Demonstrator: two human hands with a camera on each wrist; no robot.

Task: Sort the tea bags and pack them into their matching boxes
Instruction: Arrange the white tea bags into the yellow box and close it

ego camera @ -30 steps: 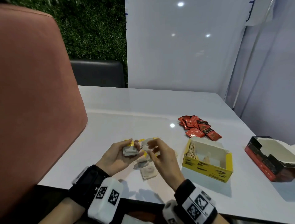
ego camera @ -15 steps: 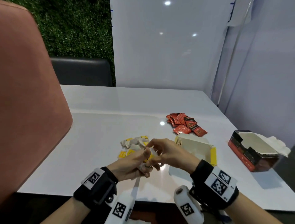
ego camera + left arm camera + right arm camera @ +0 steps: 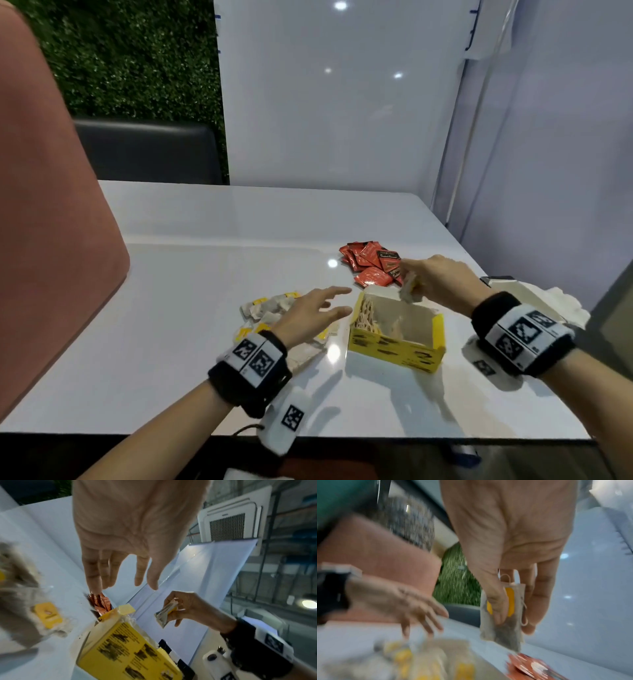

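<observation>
The right hand [image 3: 436, 284] pinches yellow-tagged tea bags [image 3: 503, 609] above the yellow box [image 3: 394, 346]; next they must go in. The left hand [image 3: 308, 313], open and empty, hovers beside the box.

Left hand [image 3: 130, 534] fingers spread above yellow box [image 3: 130, 654], right hand [image 3: 187, 607] pinching tea bags [image 3: 165, 613]

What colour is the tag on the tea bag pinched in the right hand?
Yellow tag, clearest in the right wrist view.
</observation>
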